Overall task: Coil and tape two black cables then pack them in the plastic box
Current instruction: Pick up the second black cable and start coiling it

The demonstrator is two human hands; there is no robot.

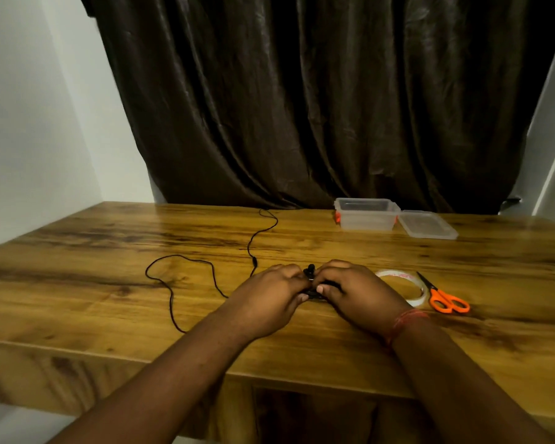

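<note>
Black cable [310, 277] bunched between both hands.
Left hand [269, 296] and right hand [353, 293] pinch it; plastic box [366, 214] at one o'clock.

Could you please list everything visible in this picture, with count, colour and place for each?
cable: one clearly seen, black, one end bunched between the hands, the rest trailing loose over the table's left and far middle; a second cannot be told apart
box: one, clear with orange clips, open, far right of the table
lid: one, clear, flat on the table, touching the box's right side
tape: one roll, clear, flat, right of the right hand
scissors: one pair, orange handles, closed, beside the tape's right edge
table: one, brown wood grain
curtain: one, dark brown, behind the table
left hand: grips the bunched cable
right hand: grips the bunched cable, reddish thread on the wrist
</note>
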